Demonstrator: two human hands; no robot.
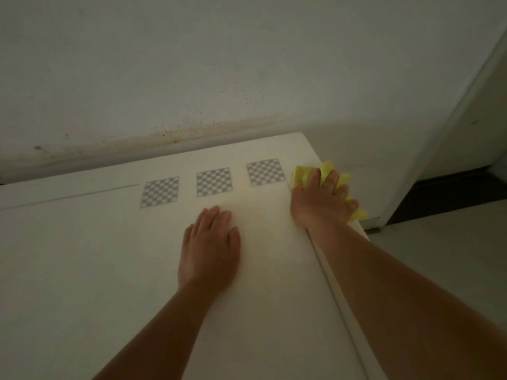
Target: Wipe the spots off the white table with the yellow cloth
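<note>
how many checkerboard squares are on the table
3, in a row along the white table's far side: left, middle, right beside the yellow cloth. None looks hidden.

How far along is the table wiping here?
The white table shows no clear spots in this dim light, so much may be done. In hand: the right hand presses the yellow cloth at the far right edge, while the left hand rests flat. What remains cannot be told.
</note>
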